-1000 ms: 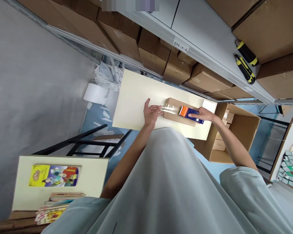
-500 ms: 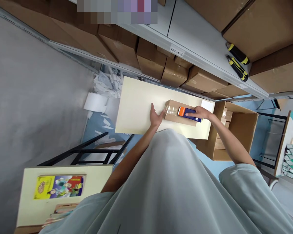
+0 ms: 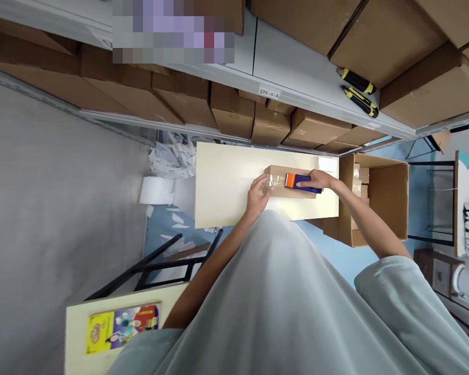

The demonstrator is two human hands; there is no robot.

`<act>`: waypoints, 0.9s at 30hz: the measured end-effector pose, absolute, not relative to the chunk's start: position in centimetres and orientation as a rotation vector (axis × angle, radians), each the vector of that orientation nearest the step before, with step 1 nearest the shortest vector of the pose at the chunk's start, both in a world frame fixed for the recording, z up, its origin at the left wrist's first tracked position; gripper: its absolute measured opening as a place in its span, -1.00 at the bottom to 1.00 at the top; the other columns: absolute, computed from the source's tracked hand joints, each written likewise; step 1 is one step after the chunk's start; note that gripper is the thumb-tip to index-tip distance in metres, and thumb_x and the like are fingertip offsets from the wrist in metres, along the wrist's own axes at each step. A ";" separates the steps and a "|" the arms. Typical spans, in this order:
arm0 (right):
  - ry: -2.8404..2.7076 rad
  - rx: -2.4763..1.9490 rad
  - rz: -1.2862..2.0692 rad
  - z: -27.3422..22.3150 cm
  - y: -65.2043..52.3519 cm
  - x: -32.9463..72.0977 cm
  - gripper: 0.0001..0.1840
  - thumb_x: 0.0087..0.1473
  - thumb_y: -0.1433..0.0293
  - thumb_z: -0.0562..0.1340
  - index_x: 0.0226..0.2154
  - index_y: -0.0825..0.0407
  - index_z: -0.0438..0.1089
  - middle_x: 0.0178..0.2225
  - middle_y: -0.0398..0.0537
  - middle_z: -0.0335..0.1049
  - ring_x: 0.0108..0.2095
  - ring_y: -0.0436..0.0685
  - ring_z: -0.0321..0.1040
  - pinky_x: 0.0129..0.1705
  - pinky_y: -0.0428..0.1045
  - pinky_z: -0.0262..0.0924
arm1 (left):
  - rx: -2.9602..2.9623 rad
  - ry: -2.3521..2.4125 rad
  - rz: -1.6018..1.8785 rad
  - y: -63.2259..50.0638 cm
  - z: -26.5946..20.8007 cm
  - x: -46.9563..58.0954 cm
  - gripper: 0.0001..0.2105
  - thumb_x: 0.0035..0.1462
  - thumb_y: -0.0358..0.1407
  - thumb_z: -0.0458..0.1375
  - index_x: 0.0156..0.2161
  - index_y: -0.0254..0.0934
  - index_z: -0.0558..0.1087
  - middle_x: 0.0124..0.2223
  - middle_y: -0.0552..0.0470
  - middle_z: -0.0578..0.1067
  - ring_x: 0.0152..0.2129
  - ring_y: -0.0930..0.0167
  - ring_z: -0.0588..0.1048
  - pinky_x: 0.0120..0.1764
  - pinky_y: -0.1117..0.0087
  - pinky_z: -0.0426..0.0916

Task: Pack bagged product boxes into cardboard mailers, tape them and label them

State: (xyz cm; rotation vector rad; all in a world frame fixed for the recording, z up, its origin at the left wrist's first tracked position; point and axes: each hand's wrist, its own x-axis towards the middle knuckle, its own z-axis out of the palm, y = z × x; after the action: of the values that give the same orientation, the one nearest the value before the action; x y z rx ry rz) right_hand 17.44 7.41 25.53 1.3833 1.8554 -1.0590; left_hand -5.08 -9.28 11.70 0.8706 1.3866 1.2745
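A long, narrow cardboard box (image 3: 293, 194) lies on the pale yellow table (image 3: 222, 182), with shiny clear tape near its left end. My left hand (image 3: 257, 198) holds that end, its fingers on the far corner and the thumb at the near side. On top of the box rests a dark blue tape dispenser (image 3: 308, 184) with an orange head pointing left. My right hand (image 3: 319, 179) grips it from the right. The tape roll inside the dispenser does not show.
A large open carton (image 3: 386, 195) holding several small boxes stands right of the table. Shelves of cartons (image 3: 231, 109) run behind it, with two yellow-and-black cutters (image 3: 360, 101) on one. A white roll (image 3: 156, 190) and paper scraps are at left. A colourful book (image 3: 122, 327) lies on a lower-left table.
My left hand has gone from spread beside the box to curled round its left end. My right hand and the tape dispenser stay nearly in place on the box. The camera view has shifted.
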 end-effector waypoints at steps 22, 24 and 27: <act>1.877 1.438 -0.934 24.7 6.7 17.7 -0.22 0.03 -0.33 0.38 -0.28 0.10 0.60 -0.42 0.07 0.59 -0.38 0.22 0.53 -0.36 0.00 0.23 | 0.938 1.251 1.257 -6.3 11.5 -2.6 -0.48 0.31 -0.14 0.30 0.31 -0.20 0.43 0.38 -0.26 0.46 0.37 0.12 0.42 0.40 -0.03 0.31; 1.877 1.409 -0.944 24.6 7.3 17.7 -0.22 0.03 -0.33 0.39 -0.28 0.10 0.61 -0.42 0.08 0.61 -0.37 0.24 0.56 -0.35 0.01 0.27 | 0.989 1.312 1.266 -6.0 10.3 -1.1 -0.35 0.33 -0.23 0.24 0.47 -0.17 0.25 0.44 -0.28 0.38 0.42 0.13 0.35 0.44 -0.06 0.24; 1.851 1.313 -1.054 24.6 8.2 18.1 -0.21 0.03 -0.36 0.36 -0.36 0.09 0.59 -0.43 0.09 0.63 -0.36 0.24 0.59 -0.31 0.01 0.34 | 1.069 1.417 1.290 -5.9 9.2 0.1 -0.28 0.37 -0.26 0.17 0.56 -0.14 0.08 0.45 -0.29 0.36 0.43 0.14 0.34 0.45 -0.09 0.19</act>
State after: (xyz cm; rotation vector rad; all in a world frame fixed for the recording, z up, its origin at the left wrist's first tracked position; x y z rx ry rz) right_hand 18.05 8.21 24.61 1.3133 1.8510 -1.0540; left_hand 0.14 -5.95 9.19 1.0692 1.4174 1.2897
